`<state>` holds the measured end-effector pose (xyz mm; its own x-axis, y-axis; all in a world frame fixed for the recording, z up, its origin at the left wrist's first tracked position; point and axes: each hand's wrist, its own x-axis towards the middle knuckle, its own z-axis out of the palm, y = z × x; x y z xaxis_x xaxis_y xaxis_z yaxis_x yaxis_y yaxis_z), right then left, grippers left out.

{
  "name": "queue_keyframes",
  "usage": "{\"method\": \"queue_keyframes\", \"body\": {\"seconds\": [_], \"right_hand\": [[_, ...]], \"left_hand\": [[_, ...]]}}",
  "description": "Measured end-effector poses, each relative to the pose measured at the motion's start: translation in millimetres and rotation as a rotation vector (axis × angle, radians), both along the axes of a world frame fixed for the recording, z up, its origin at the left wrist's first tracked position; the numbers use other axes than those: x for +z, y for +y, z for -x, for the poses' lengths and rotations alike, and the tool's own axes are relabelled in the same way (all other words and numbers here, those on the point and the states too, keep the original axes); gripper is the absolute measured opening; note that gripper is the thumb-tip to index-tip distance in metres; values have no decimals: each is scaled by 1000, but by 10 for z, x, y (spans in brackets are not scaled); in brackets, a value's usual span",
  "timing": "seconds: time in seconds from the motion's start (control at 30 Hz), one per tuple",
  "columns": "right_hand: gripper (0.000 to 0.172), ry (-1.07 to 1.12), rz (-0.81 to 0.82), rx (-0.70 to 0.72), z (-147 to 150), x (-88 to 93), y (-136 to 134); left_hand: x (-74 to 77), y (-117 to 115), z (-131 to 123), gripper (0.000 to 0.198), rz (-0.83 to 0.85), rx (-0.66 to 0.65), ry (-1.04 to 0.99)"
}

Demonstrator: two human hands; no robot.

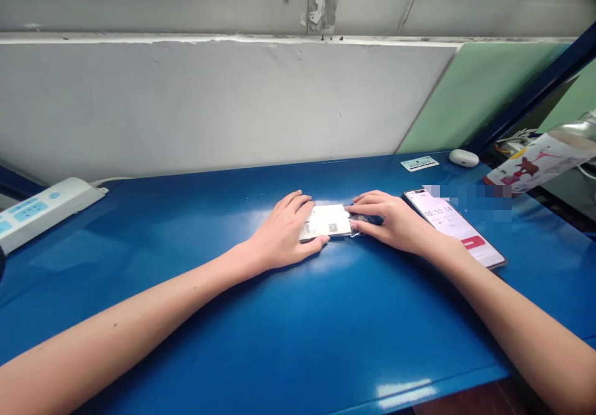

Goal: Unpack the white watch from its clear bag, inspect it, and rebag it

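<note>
A small flat white box with a printed square code lies on the blue table between my hands. My left hand is closed on its left end, fingers along the far side and thumb at the near edge. At its right end, a dark, shiny piece shows, possibly in clear plastic; its kind is unclear. My right hand pinches around that piece, with fingertips and thumb touching the box's right end.
A phone showing a running timer lies beside my right wrist. Behind it are a small card and a white earbud case. A labelled bottle leans at far right. A white power strip lies at left. A wall panel borders the table's back.
</note>
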<state>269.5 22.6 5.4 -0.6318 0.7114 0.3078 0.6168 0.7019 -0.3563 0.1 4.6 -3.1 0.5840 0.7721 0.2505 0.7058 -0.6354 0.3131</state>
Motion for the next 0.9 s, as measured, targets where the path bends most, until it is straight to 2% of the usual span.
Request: {"method": "queue_keyframes", "body": {"seconds": [0.13,0.37,0.53,0.7,0.9], "right_hand": [[26,74,-2,-15,19,-67,-2],[21,206,121,-39,87,-84,-40],[16,122,77,5,115,-38,-50],[18,14,2,58,8,36,16],[14,-69,17,26,-165,116,61]], "left_hand": [[-10,10,4,59,5,-9,-11],[-9,24,17,57,36,-34,-11],[10,22,-6,56,9,-27,-30],[23,24,-15,52,-28,-7,-20],[5,32,-5,54,-55,10,2]]}}
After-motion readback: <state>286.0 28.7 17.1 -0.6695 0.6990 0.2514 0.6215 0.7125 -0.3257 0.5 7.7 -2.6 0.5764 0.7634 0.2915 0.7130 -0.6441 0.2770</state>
